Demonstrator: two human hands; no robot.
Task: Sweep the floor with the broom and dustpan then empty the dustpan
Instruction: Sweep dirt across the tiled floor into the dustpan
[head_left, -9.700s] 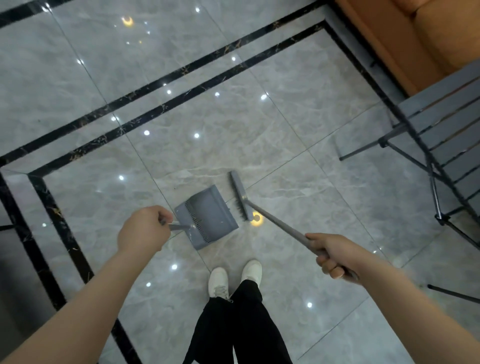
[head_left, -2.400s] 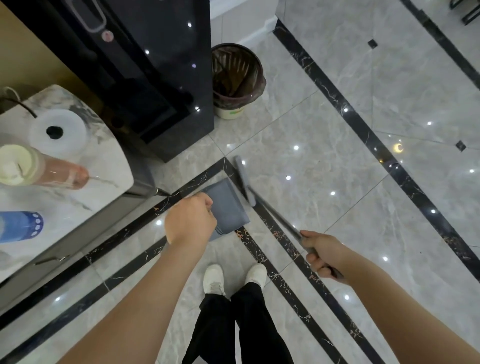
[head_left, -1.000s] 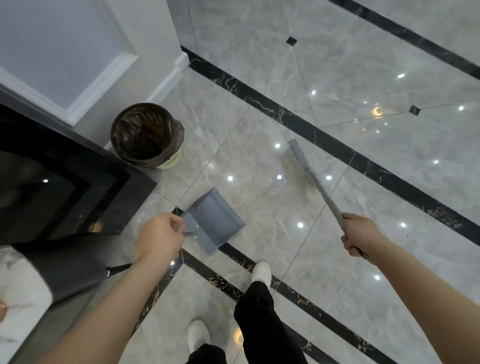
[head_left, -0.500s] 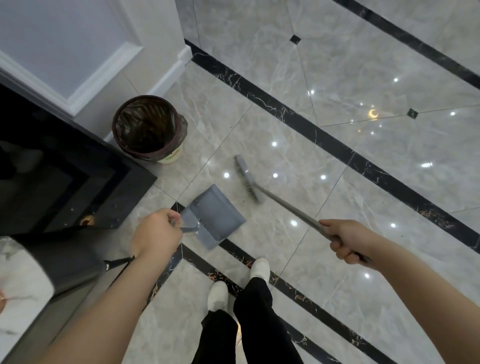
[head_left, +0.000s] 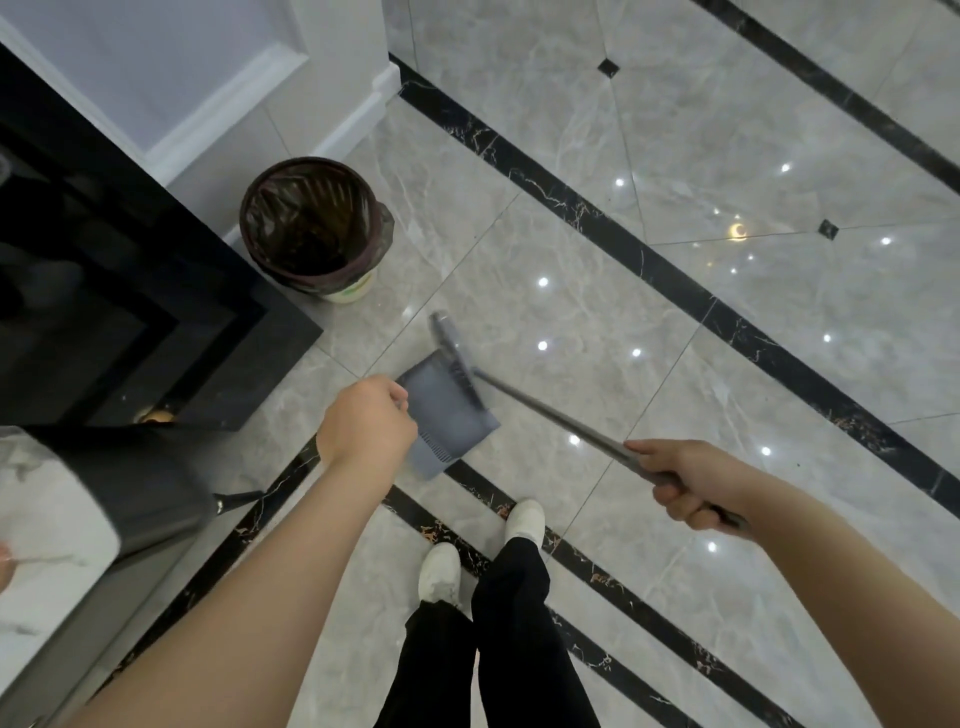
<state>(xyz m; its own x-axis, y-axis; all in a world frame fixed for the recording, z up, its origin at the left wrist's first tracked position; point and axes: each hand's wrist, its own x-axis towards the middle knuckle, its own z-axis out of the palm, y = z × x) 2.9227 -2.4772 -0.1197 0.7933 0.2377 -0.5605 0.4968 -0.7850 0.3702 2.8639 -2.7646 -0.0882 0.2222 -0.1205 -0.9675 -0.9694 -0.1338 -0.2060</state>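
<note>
My left hand (head_left: 366, 423) grips the handle of a grey dustpan (head_left: 449, 423), which sits low over the marble floor just ahead of my feet. My right hand (head_left: 685, 480) grips the long grey handle of the broom (head_left: 550, 418). The broom head (head_left: 454, 361) lies across the dustpan's far right edge, its bristles touching the pan. A round bin (head_left: 314, 228) lined with a dark bag stands on the floor beyond the dustpan, to the far left, open at the top.
A black glossy cabinet (head_left: 119, 291) fills the left side beside the bin. A white wall panel with a skirting board (head_left: 332, 130) runs behind it. A marble-topped surface (head_left: 47, 525) juts in at the near left. Grey tiled floor (head_left: 675, 291) with black strips spreads to the right.
The broom head has swept left from the open floor onto the dustpan's edge. My left hand and the dustpan stayed in about the same spot near the bin.
</note>
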